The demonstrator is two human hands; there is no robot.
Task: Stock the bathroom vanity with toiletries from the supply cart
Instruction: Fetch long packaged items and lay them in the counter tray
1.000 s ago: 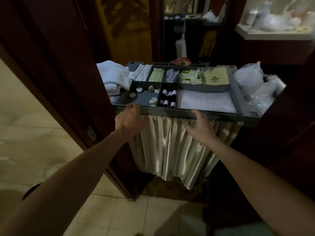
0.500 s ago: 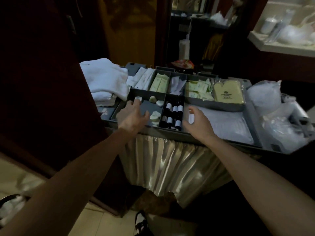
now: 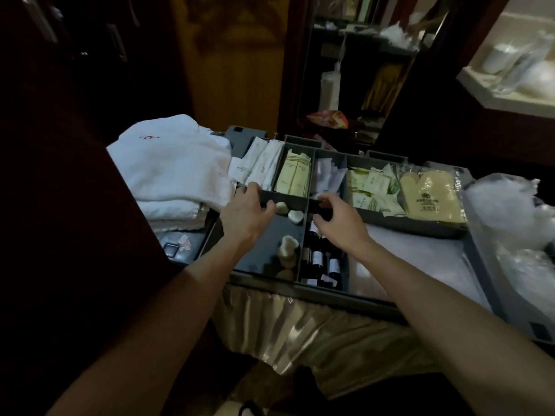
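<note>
The supply cart's grey tray (image 3: 387,298) has several compartments. My left hand (image 3: 244,213) reaches over the soap compartment. Its fingers are spread on the rear divider and its thumb is beside a pale round soap (image 3: 282,208). More soaps (image 3: 289,246) lie nearer me. My right hand (image 3: 338,219) is over the narrow compartment of small dark bottles (image 3: 326,264). Its fingers and thumb curl around a dark bottle at that compartment's far end. Behind the hands lie green sachets (image 3: 294,175) and small packets (image 3: 371,190).
Folded white towels (image 3: 171,172) are stacked at the tray's left, beside a dark wooden door (image 3: 60,205). A packaged beige mitt (image 3: 429,196) and clear plastic bags (image 3: 510,211) lie at the right. A satin skirt (image 3: 300,328) hangs below the tray. A white shelf (image 3: 510,94) holds items at the upper right.
Both hands moved from the cart's front edge forward into the tray, the left over the soaps and the right over the bottles, and my view came closer and turned downward.
</note>
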